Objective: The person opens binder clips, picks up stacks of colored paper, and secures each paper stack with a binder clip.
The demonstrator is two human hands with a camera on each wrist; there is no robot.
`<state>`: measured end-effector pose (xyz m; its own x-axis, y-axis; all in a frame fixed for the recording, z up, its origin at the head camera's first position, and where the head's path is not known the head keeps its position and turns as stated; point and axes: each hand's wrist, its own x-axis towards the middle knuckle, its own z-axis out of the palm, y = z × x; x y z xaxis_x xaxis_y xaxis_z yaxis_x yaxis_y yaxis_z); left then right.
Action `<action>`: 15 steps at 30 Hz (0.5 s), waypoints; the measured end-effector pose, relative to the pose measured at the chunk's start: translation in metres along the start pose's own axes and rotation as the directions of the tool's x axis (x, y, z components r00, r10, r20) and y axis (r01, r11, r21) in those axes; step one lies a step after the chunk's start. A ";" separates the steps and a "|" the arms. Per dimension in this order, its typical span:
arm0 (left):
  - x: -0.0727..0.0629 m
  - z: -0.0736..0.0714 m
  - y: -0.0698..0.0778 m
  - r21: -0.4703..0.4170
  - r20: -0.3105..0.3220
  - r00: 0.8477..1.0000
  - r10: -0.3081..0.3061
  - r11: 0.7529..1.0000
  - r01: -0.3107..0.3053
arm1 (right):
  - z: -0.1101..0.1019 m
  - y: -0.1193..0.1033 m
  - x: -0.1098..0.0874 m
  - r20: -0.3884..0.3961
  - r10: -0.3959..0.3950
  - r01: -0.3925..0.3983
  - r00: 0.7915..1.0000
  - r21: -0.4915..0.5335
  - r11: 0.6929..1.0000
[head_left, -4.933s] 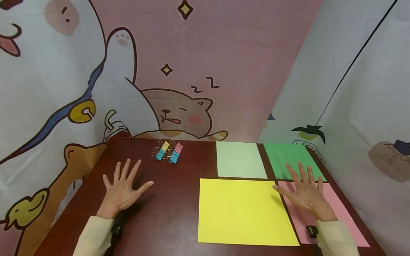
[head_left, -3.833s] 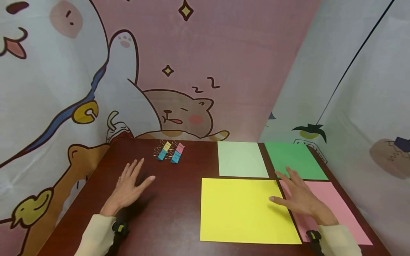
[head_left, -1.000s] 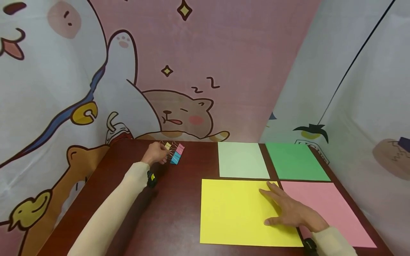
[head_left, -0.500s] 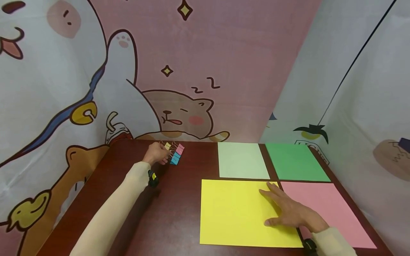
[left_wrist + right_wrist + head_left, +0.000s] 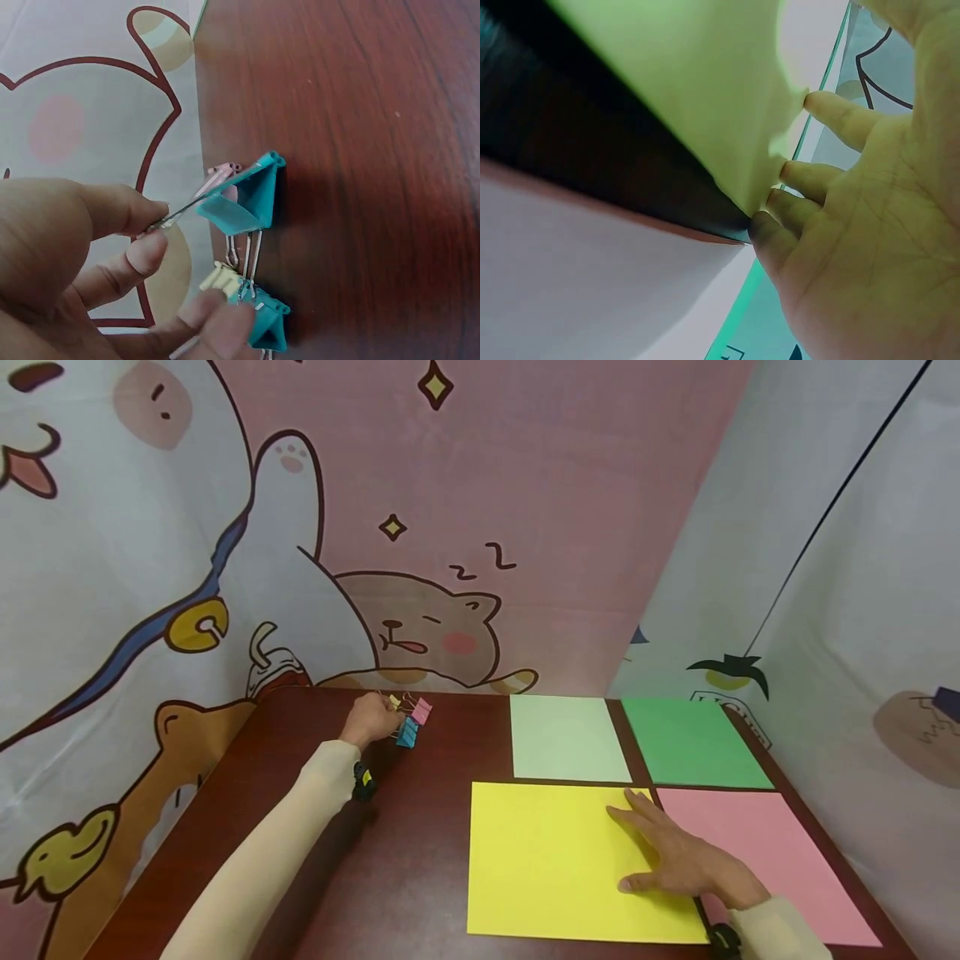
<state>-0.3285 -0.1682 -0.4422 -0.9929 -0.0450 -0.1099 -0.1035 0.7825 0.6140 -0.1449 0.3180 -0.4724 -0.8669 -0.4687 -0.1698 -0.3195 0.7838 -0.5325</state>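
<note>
In the head view my left hand (image 5: 372, 718) is at the far left of the table, among small coloured binder clips. Its thumb and a finger pinch the wire handle of a blue binder clip (image 5: 259, 199), as the left wrist view shows. Beside that clip are a pink binder clip (image 5: 422, 712), a yellow binder clip (image 5: 222, 278) and another blue clip (image 5: 270, 322), partly hidden by my fingers. My right hand (image 5: 678, 856), fingers spread, is at the right edge of a yellow sheet (image 5: 555, 860), with fingertips on or just over it; the wrist is above a pink sheet (image 5: 780, 860).
A pale green sheet (image 5: 570, 739) and a darker green sheet (image 5: 696, 742) lie behind the yellow and pink ones. Dark brown tabletop (image 5: 405, 868) shows left of the sheets. A printed cloth (image 5: 555, 527) hangs along the table's back and sides.
My left hand has gone from hovering at the left to the clips. The pinched blue clip has shifted slightly away from the pink one. My right hand has moved left and nearer onto the yellow sheet.
</note>
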 end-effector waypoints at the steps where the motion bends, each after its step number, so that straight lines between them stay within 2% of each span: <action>1: 0.000 0.000 0.001 -0.005 0.000 1.000 -0.006 1.000 0.006 | 0.000 0.000 0.000 0.001 -0.001 0.001 1.000 0.001 1.000; 9: -0.004 0.001 0.003 -0.050 0.009 1.000 -0.021 0.998 0.022 | 0.001 0.001 0.000 0.001 -0.002 0.002 1.000 0.003 1.000; 15: -0.007 -0.002 0.005 -0.048 0.006 1.000 -0.009 0.999 0.010 | 0.000 0.000 -0.001 0.008 0.000 0.000 1.000 0.009 1.000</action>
<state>-0.3226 -0.1649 -0.4371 -0.9915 -0.0489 -0.1202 -0.1158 0.7512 0.6499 -0.1438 0.3190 -0.4723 -0.8637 -0.4721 -0.1763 -0.3161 0.7799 -0.5402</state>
